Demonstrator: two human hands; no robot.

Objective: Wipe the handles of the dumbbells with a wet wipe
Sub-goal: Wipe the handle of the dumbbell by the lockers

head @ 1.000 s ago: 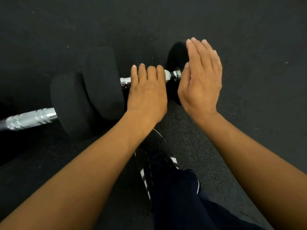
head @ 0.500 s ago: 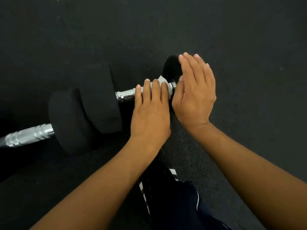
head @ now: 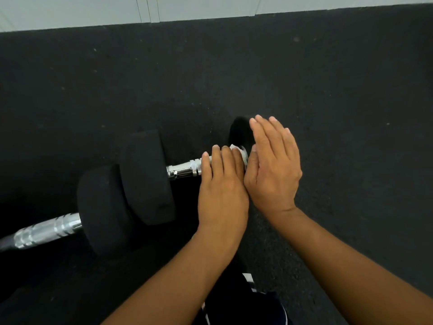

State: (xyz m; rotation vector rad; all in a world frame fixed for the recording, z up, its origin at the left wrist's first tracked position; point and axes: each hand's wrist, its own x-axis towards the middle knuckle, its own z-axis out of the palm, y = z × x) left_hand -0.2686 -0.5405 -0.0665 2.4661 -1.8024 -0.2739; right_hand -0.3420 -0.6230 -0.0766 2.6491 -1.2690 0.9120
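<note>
Your left hand (head: 222, 191) is pressing flat fingers over the wet wipe (head: 235, 147) on the dumbbell handle (head: 185, 170); your right hand (head: 273, 165) is standing edgewise, fingers straight and together, hiding the far weight (head: 239, 132).

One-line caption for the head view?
Left hand presses a wipe on the dumbbell handle; right hand steadies its end.

Dim, soft overhead light, chrome glare, wide-angle bending at edges
</note>
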